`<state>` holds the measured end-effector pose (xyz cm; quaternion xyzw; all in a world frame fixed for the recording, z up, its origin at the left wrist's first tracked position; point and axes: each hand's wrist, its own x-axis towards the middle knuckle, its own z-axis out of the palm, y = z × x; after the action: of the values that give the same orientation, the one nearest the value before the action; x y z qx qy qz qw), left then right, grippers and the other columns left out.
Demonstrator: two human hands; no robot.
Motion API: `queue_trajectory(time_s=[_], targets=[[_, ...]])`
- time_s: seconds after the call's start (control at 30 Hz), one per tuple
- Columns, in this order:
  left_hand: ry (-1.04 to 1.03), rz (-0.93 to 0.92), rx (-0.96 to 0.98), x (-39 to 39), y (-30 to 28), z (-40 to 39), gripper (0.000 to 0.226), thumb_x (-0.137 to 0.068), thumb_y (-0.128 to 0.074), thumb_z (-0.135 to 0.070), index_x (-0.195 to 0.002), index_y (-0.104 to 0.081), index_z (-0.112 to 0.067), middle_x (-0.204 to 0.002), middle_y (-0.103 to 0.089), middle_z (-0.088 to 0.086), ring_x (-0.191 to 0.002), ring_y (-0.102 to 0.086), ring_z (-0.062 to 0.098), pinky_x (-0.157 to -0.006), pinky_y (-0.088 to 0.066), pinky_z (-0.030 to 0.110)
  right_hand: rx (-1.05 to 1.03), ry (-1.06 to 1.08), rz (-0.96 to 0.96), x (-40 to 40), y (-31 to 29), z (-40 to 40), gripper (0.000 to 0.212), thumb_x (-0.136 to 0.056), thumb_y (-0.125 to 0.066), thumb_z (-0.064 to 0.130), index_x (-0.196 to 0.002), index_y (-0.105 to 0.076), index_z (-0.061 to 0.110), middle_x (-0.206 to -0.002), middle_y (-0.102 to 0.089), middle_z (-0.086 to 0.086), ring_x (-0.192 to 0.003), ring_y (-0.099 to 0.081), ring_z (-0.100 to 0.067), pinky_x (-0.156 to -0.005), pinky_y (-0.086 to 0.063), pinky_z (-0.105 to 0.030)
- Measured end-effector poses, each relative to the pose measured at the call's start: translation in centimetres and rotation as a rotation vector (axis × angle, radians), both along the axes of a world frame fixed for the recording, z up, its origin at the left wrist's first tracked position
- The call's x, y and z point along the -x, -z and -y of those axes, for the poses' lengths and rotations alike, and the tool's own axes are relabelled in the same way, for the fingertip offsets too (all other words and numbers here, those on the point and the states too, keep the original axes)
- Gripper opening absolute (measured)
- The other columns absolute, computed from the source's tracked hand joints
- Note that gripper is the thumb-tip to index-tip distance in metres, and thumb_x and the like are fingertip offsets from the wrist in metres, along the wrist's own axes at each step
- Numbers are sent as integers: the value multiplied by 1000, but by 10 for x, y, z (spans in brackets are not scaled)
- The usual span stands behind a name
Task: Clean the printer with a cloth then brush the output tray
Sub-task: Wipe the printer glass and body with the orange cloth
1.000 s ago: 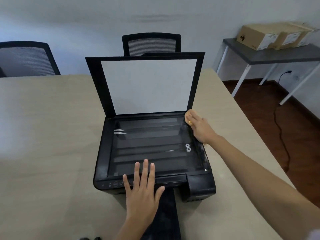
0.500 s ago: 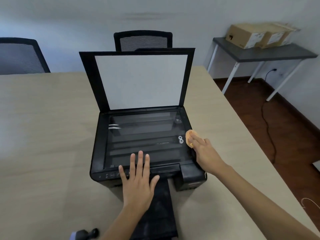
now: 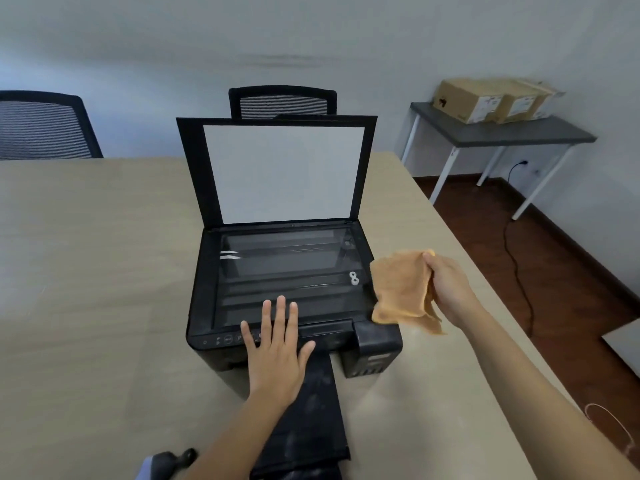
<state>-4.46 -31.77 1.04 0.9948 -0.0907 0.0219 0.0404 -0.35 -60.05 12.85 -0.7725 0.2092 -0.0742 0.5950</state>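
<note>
A black printer (image 3: 204, 289) stands on the beige table (image 3: 86, 289) with its scanner lid (image 3: 277, 171) raised upright and the glass (image 3: 284, 268) bare. My left hand (image 3: 275, 355) lies flat, fingers spread, on the front control panel. My right hand (image 3: 448, 285) holds an orange cloth (image 3: 401, 289) that hangs open in the air just off the printer's right edge. The dusty black output tray (image 3: 311, 417) sticks out toward me under my left forearm. A dark brush handle (image 3: 173, 460) lies at the table's near edge.
Two black mesh chairs (image 3: 282, 102) (image 3: 41, 126) stand behind the table. To the right, a grey side table (image 3: 502, 133) carries cardboard boxes (image 3: 485, 100). A black cable (image 3: 516, 271) runs across the dark floor from a wall socket.
My right hand has lifted off the printer's right rim and pulled right; the cloth, bunched before, now hangs unfolded. My left hand stays on the front panel.
</note>
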Motion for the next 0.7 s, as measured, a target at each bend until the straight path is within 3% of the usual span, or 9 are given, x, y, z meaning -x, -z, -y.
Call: queue_trajectory(time_s=[0.07, 0.13, 0.2, 0.27, 0.33, 0.53, 0.7], targets=[[-2, -2, 3, 0, 1, 0, 72, -91, -20, -59, -149, -22, -17, -159, -19, 7, -147, -9, 29, -113, 4, 61, 280, -25, 70, 1, 7, -17, 27, -100, -37, 20, -109, -61, 11, -109, -60, -10, -97, -53, -22, -84, -40, -32], [0, -4, 9, 0, 2, -1, 72, -91, -21, -59, -149, -22, -17, -158, -20, 7, -147, -9, 29, -113, 4, 61, 568, -288, -7, 1, 36, -35, 40, -96, -32, 32, -133, -43, 20, -137, -44, -14, -119, -45, -31, -101, -38, -43], [4, 0, 14, -1, 2, -1, 71, -91, -20, -58, -149, -23, -17, -158, -20, 7, -147, -9, 29, -112, 4, 61, 856, -470, -237, 3, 77, -48, 54, -95, -26, 48, -145, -21, 29, -160, -8, -6, -143, -16, -35, -111, -26, -54], [7, 6, 20, 0, 2, 0, 71, -91, -19, -58, -149, -23, -17, -158, -20, 7, -147, -9, 29, -112, 4, 61, 1023, -419, -215, 7, 105, -50, 65, -93, -14, 62, -150, -12, 30, -162, 2, -1, -147, -3, -32, -115, -22, -53], [2, 18, 23, -1, 4, 1, 71, -91, -19, -58, -149, -23, -17, -159, -19, 7, -148, -7, 28, -112, 4, 61, 1045, -425, -165, -1, 111, -45, 73, -92, 0, 62, -152, -9, 22, -162, -3, -4, -148, -7, -29, -117, -22, -48], [-2, -7, 14, -1, 4, 2, 72, -92, -16, -60, -150, -20, -17, -159, -17, 7, -148, -7, 29, -113, 4, 61, 1047, -520, -104, -37, 99, -35, 80, -89, 12, 60, -152, -5, 14, -162, -4, -6, -149, -4, -20, -119, -17, -42], [-12, -14, 51, -2, 2, 1, 72, -93, -10, -61, -148, -21, -16, -158, -22, 8, -147, -11, 29, -113, 1, 61, 1047, -541, 26, 38, 94, -38, 62, -99, -6, 47, -153, -2, 15, -162, 2, 0, -148, 5, -10, -121, -5, -32]])
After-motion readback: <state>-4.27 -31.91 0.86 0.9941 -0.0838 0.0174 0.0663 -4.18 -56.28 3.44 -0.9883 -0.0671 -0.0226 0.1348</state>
